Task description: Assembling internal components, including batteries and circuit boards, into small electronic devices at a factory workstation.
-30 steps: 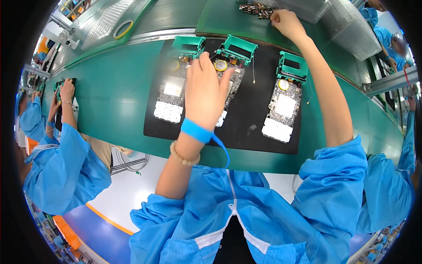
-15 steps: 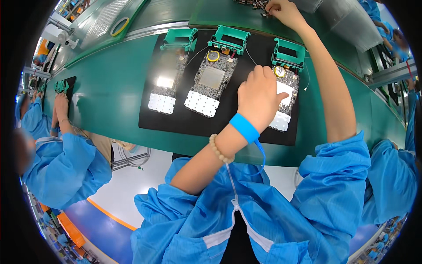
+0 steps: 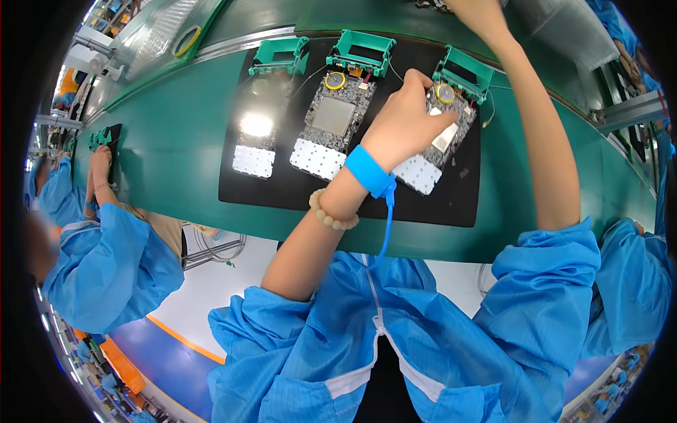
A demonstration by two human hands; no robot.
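Note:
My left hand (image 3: 407, 121), with a blue wrist strap (image 3: 371, 169) and a beaded bracelet (image 3: 330, 211) on its arm, grips the right-hand circuit board (image 3: 462, 124) by its sides. That board lies tilted, its white perforated end towards me, and a green plastic frame (image 3: 462, 73) is joined to its far end. Up at the top edge my right hand (image 3: 479, 15) reaches over a pile of small dark parts (image 3: 427, 4); its fingers are mostly cut off by the picture's rim. To the left lie a second board (image 3: 333, 116) and a third board (image 3: 261, 134), each with a green frame.
A black mat (image 3: 282, 192) carries the boards on the green table (image 3: 169, 155). Thin cables run beside the frames. Clear plastic trays (image 3: 568, 35) stand at the back right, and a yellow ring (image 3: 185, 42) lies back left. Co-workers in blue (image 3: 113, 261) sit on both sides.
My left hand has closed on the right-hand board and turned it, its near end swinging left. My right hand has moved up, partly out of the picture.

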